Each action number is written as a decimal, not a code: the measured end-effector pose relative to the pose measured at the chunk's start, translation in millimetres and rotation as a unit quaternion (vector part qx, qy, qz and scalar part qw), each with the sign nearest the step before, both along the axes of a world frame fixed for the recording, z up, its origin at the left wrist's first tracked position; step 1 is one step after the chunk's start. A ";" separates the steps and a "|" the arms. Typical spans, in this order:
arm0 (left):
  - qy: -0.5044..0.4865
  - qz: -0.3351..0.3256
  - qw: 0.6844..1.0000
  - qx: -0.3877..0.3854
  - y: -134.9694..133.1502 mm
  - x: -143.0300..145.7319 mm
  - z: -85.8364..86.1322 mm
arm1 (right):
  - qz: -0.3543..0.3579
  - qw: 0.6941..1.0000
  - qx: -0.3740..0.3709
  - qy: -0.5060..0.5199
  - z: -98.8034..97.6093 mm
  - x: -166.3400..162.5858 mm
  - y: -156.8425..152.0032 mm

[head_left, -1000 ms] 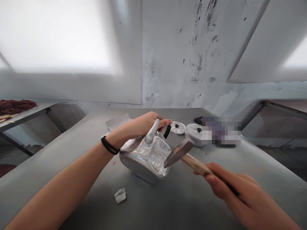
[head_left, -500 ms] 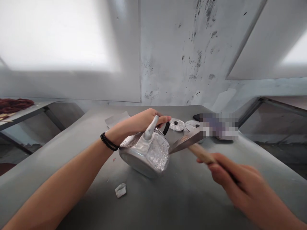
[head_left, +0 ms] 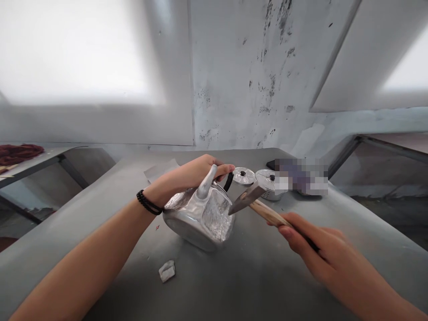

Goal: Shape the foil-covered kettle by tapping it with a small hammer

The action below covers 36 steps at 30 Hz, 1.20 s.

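A dented aluminium kettle [head_left: 200, 218] lies tilted on its side on the grey metal table [head_left: 100, 205], spout pointing up. My left hand [head_left: 194, 171] is closed round the kettle's black handle and top, holding it in place. My right hand [head_left: 314, 249] grips the wooden shaft of a hammer [head_left: 254, 203]. The hammer's metal head rests against the kettle's crumpled right side.
Two small metal lids with black knobs [head_left: 243, 175] [head_left: 269, 183] sit behind the kettle, beside a blurred dark object [head_left: 301, 178]. A small crumpled grey scrap [head_left: 166, 270] lies near the front. A sheet of paper [head_left: 158, 169] lies behind my left hand. Another table stands at left.
The hammer swung back and up half a second ago, then came down again onto the kettle's right side. My left hand and the kettle barely moved.
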<state>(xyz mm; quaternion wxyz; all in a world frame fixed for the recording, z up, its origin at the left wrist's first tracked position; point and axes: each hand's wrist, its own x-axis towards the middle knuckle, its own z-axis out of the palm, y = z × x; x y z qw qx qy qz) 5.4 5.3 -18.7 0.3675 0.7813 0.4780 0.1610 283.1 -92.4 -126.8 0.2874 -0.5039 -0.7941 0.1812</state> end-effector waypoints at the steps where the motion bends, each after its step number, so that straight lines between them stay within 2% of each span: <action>1: 0.003 0.001 1.000 -0.002 -0.1 -0.1 0.2 | -0.016 1.000 0.007 0.016 0.5 0.4 -0.7; 4: 0.010 0.003 1.000 -0.012 -0.6 -0.2 1.1 | -0.051 0.998 0.022 0.039 -1.5 0.9 -2.0; 9: 0.014 -0.001 1.000 0.008 4.7 -3.6 -3.6 | -0.001 1.000 0.002 -0.012 -5.4 -1.3 0.6; 15: 0.009 -0.012 1.000 0.020 10.3 -8.0 -10.5 | -0.047 0.996 0.067 0.041 -6.2 2.6 -1.0; 20: 0.003 -0.006 1.000 0.010 11.2 -7.3 -11.4 | -0.003 0.999 0.049 0.001 -7.1 0.0 2.0; 25: 0.008 -0.010 1.000 0.018 10.0 -6.1 -10.4 | -0.037 0.996 0.066 0.040 -5.8 1.5 0.4; 29: 0.019 -0.008 1.000 0.022 11.7 -7.8 -12.4 | 0.007 0.999 0.044 -0.004 -7.3 -1.5 1.1; 33: 0.014 -0.014 1.000 0.020 12.3 -9.0 -12.8 | -0.018 0.998 0.050 0.033 -6.9 -1.7 0.3; 36: 0.011 -0.021 0.999 0.022 10.7 -7.1 -10.4 | -0.010 0.999 0.052 0.011 -6.5 -1.2 1.0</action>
